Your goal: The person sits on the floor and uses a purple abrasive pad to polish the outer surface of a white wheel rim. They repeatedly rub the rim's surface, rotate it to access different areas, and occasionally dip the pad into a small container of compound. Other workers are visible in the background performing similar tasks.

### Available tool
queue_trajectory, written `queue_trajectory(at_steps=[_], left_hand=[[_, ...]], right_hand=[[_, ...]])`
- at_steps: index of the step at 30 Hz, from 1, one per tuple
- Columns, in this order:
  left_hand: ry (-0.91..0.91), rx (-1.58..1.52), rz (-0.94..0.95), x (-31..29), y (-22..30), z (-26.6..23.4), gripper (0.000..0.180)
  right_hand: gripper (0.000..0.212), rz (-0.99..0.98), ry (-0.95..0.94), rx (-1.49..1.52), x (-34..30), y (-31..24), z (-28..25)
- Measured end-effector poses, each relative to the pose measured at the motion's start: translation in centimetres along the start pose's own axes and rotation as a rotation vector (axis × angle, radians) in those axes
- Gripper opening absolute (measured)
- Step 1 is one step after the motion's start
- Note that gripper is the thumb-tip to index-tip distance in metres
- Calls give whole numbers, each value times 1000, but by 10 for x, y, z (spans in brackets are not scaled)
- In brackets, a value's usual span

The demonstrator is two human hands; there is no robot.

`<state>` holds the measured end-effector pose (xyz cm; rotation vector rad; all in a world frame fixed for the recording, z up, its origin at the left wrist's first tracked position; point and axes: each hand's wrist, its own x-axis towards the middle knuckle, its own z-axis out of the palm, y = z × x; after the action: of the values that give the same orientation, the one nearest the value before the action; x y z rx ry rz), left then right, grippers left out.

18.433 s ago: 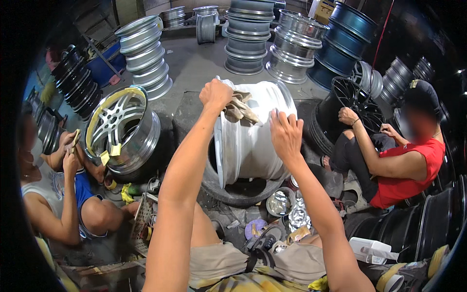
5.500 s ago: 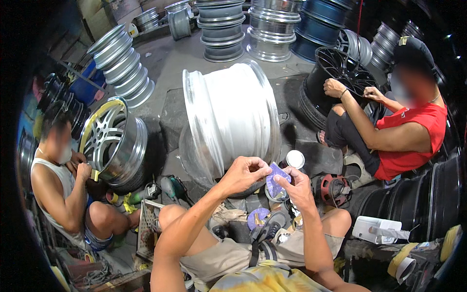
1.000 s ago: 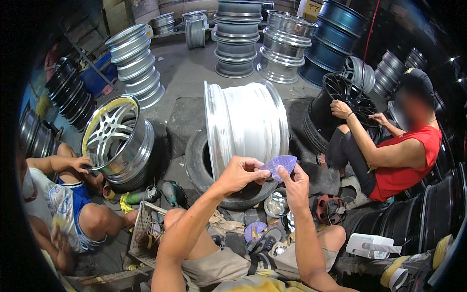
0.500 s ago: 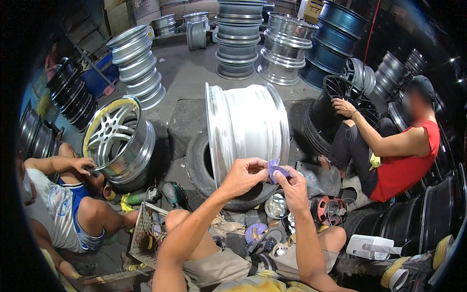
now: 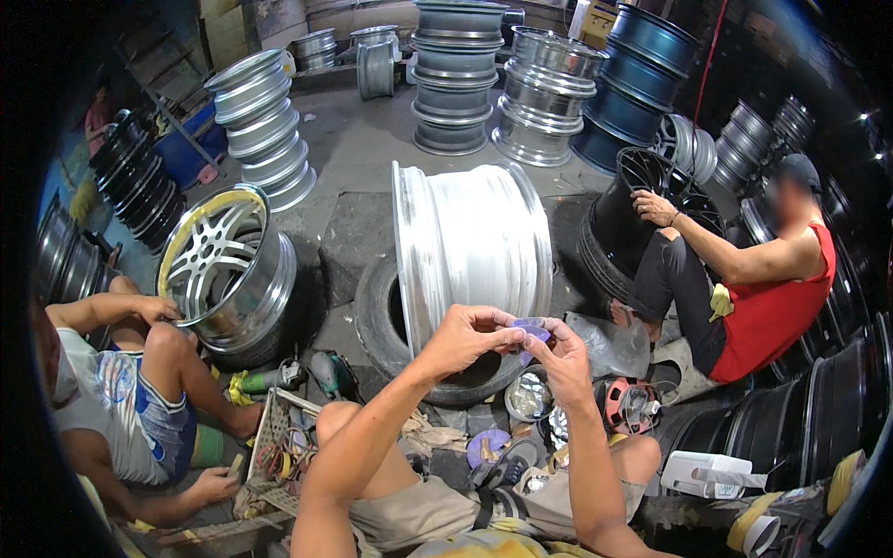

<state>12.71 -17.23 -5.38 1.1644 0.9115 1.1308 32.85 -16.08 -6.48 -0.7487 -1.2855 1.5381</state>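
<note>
Between both hands I hold a small folded piece of purple sandpaper (image 5: 532,328). My left hand (image 5: 468,342) pinches its left side with thumb and fingertips. My right hand (image 5: 562,358) grips the other side, thumb toward me. Just beyond my hands stands a large silver wheel rim (image 5: 474,242), its wide barrel facing me, resting on a black tire (image 5: 377,312). On the floor below my hands lies a purple sanding disc (image 5: 488,448), beside my sandalled foot.
At left, a person works by a spoked rim (image 5: 223,251); at right, another in a red top touches a black rim (image 5: 642,209). A crate (image 5: 270,437), a green power tool (image 5: 330,372) and a red-framed round device (image 5: 631,405) lie nearby. Rim stacks (image 5: 456,84) stand behind.
The purple sandpaper has been folded down flatter between my fingers, and my hands are closer together. The person at left has lowered one hand toward the crate, holding a small pale piece.
</note>
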Motion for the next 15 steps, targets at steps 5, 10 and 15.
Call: queue_trajectory(at_steps=[5, 10, 15], left_hand=[[-17, -46, -21, 1, 4, -4, 19], [23, 8, 60, 3, 5, -8, 18], [84, 66, 88, 6, 6, -17, 18]], right_hand=[[21, 54, -23, 47, 7, 6, -11], [14, 81, -4, -19, 15, -3, -4], [13, -4, -36, -91, 32, -8, 6]])
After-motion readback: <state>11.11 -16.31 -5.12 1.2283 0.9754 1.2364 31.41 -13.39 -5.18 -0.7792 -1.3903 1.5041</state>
